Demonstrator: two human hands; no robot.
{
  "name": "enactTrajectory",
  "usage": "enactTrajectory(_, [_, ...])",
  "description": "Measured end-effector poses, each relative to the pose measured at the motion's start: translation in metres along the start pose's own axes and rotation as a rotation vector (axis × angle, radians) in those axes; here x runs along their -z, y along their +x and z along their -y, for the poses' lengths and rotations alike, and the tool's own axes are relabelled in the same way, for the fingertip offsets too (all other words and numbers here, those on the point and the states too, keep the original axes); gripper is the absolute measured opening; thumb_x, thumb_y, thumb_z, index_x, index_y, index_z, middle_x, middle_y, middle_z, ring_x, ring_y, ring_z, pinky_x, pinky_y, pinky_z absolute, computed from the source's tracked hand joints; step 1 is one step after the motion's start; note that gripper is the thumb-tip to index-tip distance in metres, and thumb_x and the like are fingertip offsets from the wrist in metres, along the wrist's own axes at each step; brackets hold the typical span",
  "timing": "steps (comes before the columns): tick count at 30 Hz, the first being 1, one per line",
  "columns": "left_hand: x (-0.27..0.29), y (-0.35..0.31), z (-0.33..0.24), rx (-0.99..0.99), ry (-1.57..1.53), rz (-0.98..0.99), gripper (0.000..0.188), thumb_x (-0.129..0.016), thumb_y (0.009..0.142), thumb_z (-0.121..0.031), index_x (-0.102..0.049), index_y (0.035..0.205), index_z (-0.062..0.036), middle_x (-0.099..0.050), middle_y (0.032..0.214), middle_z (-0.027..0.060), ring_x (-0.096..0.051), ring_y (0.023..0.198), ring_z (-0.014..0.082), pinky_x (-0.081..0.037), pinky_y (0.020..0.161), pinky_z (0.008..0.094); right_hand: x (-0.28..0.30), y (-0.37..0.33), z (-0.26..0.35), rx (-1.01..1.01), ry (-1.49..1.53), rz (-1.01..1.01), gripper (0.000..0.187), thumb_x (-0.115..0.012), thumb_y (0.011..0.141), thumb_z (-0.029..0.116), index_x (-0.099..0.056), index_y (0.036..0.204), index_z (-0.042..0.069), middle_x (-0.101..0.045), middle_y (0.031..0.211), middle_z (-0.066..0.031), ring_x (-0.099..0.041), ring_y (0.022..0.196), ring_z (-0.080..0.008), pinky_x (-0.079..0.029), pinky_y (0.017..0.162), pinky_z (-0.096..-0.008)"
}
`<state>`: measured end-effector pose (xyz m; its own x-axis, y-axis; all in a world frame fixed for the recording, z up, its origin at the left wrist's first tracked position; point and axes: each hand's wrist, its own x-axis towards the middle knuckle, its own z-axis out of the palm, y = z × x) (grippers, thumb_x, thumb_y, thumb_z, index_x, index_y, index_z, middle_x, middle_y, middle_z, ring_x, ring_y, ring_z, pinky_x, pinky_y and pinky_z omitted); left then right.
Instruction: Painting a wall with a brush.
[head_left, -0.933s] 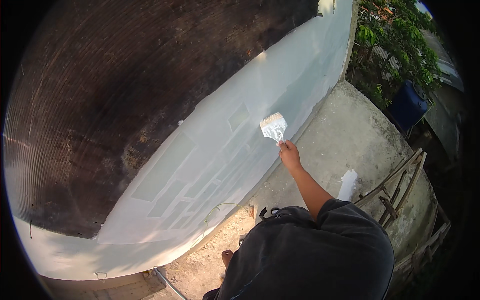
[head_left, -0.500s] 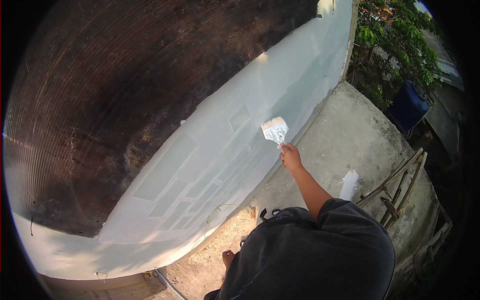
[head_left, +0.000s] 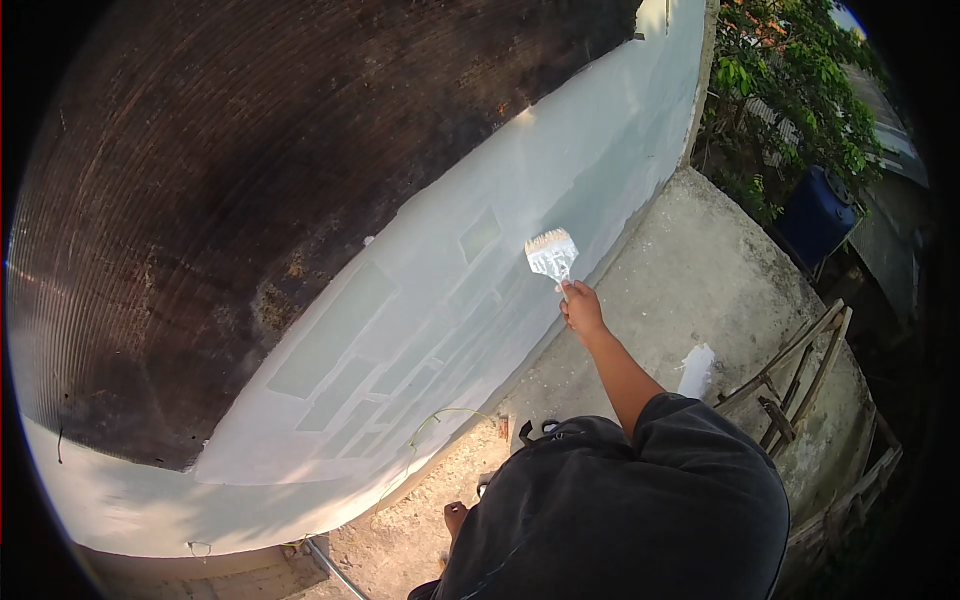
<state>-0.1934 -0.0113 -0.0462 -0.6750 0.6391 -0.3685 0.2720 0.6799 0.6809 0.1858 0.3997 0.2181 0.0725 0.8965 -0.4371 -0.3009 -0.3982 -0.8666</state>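
Note:
My right hand (head_left: pixel 582 306) is closed round the handle of a wide flat paintbrush (head_left: pixel 552 262). The brush's pale bristles point up and away, and its broad head is smeared with white paint. It is over the lower part of a wall (head_left: pixel 420 290) with fresh white paint and several greyish-green unpainted patches; I cannot tell whether the bristles touch it. My left hand (head_left: pixel 455 517) shows low in the view beside my dark shirt, with its fingers curled. Most of that hand is hidden by my body, and so is anything in it.
A dark corrugated metal sheet (head_left: pixel 280 180) covers the wall's upper part. A concrete ledge (head_left: pixel 710 270) runs along the right with a white paint patch (head_left: pixel 697 370). A wooden ladder-like frame (head_left: pixel 795 385), a blue barrel (head_left: pixel 817 213) and a tree (head_left: pixel 790 90) stand beyond.
The brush and my right hand have shifted only very slightly upward. The view has tilted a little; otherwise things look the same.

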Motion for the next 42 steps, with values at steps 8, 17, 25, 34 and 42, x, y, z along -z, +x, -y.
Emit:
enactTrajectory(8, [-0.013,0.012,0.031,0.035,0.106,0.042,0.023,-0.06,0.079,-0.021,-0.059,0.088,0.0003,-0.063,0.078,0.0156,-0.06,0.071,0.0245,-0.048,0.064,0.0348,-0.015,-0.029,-0.024,-0.051,-0.298,0.49,0.025,-0.047,0.095,0.03,-0.059,0.093,0.008,-0.04,0.055,0.0039,-0.03,0.04,-0.0049,-0.021,0.036,-0.0222])
enactTrajectory(17, [-0.011,0.004,0.025,-0.02,0.033,-0.039,0.023,-0.062,0.078,-0.021,-0.06,0.086,0.0003,-0.064,0.079,0.0183,-0.062,0.073,0.0295,-0.048,0.066,0.038,0.001,-0.007,0.021,0.033,0.115,0.084,0.023,-0.047,0.095,0.03,-0.056,0.092,0.009,-0.038,0.053,0.0037,-0.027,0.038,-0.0051,-0.02,0.036,-0.0224])
enactTrajectory(25, [-0.013,0.004,0.015,0.061,0.12,-0.088,0.022,-0.061,0.078,-0.02,-0.059,0.086,-0.0001,-0.062,0.075,0.0152,-0.06,0.068,0.0242,-0.048,0.061,0.0348,-0.015,-0.033,0.011,-0.122,-0.306,0.649,0.023,-0.047,0.095,0.029,-0.056,0.091,0.008,-0.038,0.053,0.004,-0.027,0.038,-0.0041,-0.021,0.035,-0.0215])
enactTrajectory(34, [-0.01,0.01,0.012,-0.075,0.086,-0.095,0.02,-0.06,0.079,-0.018,-0.059,0.085,0.0008,-0.062,0.074,0.0153,-0.059,0.067,0.024,-0.048,0.061,0.0349,-0.006,-0.017,0.023,0.0,0.14,0.204,0.022,-0.046,0.095,0.029,-0.053,0.09,0.009,-0.037,0.054,0.0043,-0.027,0.038,-0.0044,-0.021,0.035,-0.0217])
enactTrajectory(42, [-0.014,0.011,0.018,-0.012,0.103,-0.09,0.021,-0.061,0.078,-0.019,-0.059,0.084,0.0011,-0.062,0.075,0.0149,-0.059,0.067,0.0245,-0.047,0.061,0.0351,-0.023,-0.036,0.013,-0.086,-0.18,0.474,0.018,-0.051,0.093,0.024,-0.053,0.104,0.01,-0.04,0.055,0.0034,-0.029,0.041,-0.0043,-0.02,0.036,-0.0223])
